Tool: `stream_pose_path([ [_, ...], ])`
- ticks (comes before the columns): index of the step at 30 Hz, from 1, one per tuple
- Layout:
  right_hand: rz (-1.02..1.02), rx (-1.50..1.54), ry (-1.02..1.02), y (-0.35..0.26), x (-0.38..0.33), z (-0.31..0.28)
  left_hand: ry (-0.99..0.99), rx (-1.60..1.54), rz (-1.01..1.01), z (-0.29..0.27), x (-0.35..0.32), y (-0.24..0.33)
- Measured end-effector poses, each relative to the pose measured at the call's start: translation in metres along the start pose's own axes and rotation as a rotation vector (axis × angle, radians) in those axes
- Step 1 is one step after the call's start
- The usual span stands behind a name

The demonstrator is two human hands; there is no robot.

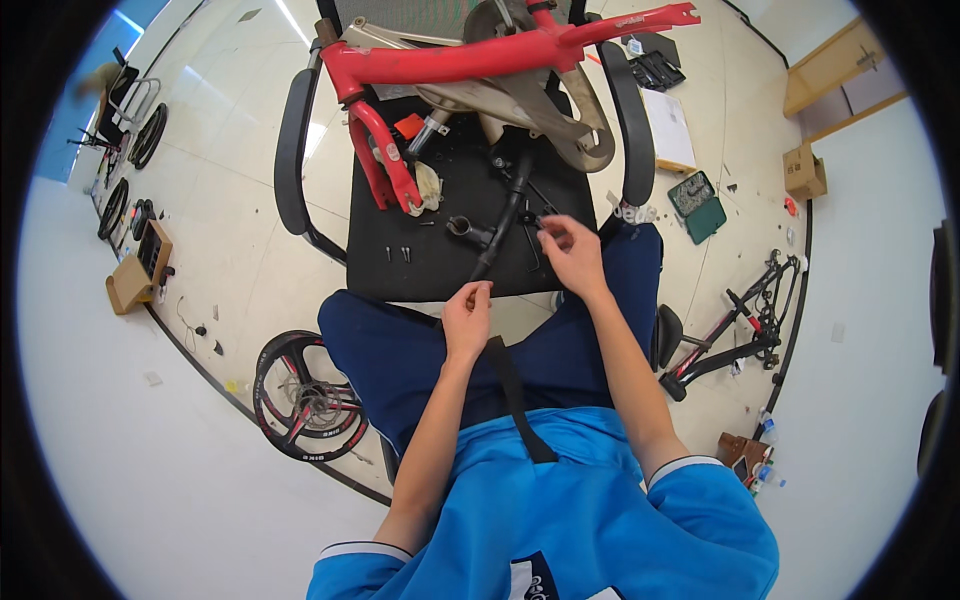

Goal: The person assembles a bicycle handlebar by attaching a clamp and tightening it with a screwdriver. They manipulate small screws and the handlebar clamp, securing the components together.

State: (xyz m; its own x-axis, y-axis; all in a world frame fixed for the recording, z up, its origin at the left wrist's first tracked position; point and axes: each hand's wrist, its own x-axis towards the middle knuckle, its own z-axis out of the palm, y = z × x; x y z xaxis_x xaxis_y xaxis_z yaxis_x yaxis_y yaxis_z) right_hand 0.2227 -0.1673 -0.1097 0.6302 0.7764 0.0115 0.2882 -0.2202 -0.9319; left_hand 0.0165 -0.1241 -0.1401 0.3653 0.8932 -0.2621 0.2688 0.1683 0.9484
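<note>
Left hand point(467, 315) pinched the black stem's point(500, 225) lower end, steadying it on the chair seat point(400, 270); right hand point(572, 250) pinched a small part, too small to identify.

This looks like a bicycle repair workshop set up in a plain, pale-floored room. A red bicycle frame point(480, 60) lies across a black office chair point(440, 230) in the middle. A black spoked wheel with a red hub point(305, 395) lies near left, more wheels point(148, 135) lean far left, a dismantled black frame point(745, 325) lies right, and a green tool case point(698, 205) sits open beyond it.
</note>
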Motion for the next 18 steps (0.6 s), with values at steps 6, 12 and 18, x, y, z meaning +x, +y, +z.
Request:
stream_pose_path([
  [6, 0.293, 0.221, -0.246, 0.021, -0.046, 0.034, 0.192, 0.313, 0.263, -0.008, 0.009, 0.007],
  [12, 0.446, 0.555, -0.267, 0.019, -0.043, 0.066, 0.215, 0.527, 0.374, -0.010, 0.010, -0.013],
  [18, 0.452, 0.540, -0.269, 0.007, -0.028, 0.060, 0.111, 0.469, 0.329, -0.004, 0.004, -0.003],
])
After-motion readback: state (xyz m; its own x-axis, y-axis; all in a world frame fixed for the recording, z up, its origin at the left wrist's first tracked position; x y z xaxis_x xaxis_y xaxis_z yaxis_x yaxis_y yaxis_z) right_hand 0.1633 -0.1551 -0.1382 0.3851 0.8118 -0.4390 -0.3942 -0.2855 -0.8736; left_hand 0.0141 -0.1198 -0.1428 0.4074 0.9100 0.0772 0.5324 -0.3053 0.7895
